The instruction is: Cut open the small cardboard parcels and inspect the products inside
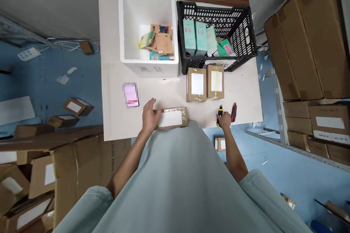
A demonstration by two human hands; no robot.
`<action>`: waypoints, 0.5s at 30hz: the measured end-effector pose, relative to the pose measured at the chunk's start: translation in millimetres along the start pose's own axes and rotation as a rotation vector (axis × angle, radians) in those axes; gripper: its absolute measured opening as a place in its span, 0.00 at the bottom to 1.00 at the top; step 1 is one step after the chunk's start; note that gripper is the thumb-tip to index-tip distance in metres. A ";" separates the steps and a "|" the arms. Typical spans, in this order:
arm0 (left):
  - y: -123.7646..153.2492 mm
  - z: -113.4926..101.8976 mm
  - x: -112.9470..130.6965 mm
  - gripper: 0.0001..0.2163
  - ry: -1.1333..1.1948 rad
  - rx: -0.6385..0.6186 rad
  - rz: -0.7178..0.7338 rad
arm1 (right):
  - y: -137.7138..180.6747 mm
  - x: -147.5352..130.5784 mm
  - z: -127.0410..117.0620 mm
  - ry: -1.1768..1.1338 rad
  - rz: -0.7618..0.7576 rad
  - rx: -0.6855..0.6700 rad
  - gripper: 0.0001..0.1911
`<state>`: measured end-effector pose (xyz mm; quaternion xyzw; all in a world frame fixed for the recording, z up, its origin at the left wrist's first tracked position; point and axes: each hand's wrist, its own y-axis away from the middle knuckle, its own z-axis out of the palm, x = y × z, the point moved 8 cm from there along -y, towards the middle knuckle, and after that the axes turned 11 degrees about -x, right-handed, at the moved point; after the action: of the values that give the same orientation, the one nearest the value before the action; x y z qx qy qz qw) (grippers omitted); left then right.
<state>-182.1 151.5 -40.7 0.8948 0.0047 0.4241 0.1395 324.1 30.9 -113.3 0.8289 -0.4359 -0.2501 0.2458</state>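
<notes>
Fingers [156,112] of the left hand [150,117] curve over the left end of a flat brown parcel [172,118], the thumb raised on the far side, so this grip presses and holds the parcel down on the desk [115,80]. The parcel lies lengthwise, running to the right of the grip along the near edge of the desk. It is wrapped in glossy clear tape and has a white label on top. Well to the right, the right hand [225,120] is closed around a yellow-and-black utility knife [220,111]. The knife's far end sticks out past the knuckles, and this grip rests at the desk's near edge. Just right of it, apart from the fingers, lies a red-and-black cutter [233,112]. Beyond the two grips, two more taped parcels [205,83] stand side by side, touching. Farther out sit a white foam box [128,25] and a black crate [218,16], both holding small cartons. A pink item [130,95], blurred, lies beyond and left of the left grip.
</notes>
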 end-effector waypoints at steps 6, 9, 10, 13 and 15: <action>55.7 -9.1 -52.8 0.27 0.175 -0.001 -0.241 | 15.0 -18.8 18.0 0.058 -0.197 -0.093 0.25; 70.7 2.8 -59.3 0.24 0.258 -0.032 -0.251 | 30.8 -40.8 25.2 -0.026 -0.390 -0.190 0.23; 74.3 6.5 -59.0 0.24 0.278 -0.030 -0.238 | 38.4 -49.8 27.4 -0.077 -0.463 -0.231 0.24; 83.2 16.0 -56.2 0.27 0.326 0.000 -0.224 | 64.8 -79.2 31.3 -0.159 -0.635 -0.339 0.30; 86.8 22.1 -52.5 0.31 0.350 -0.005 -0.212 | 83.9 -101.7 32.3 -0.118 -0.706 -0.387 0.33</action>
<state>-208.5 56.0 -71.7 0.8017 0.1220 0.5560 0.1826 203.2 69.0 -64.8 0.8503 -0.0829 -0.4438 0.2707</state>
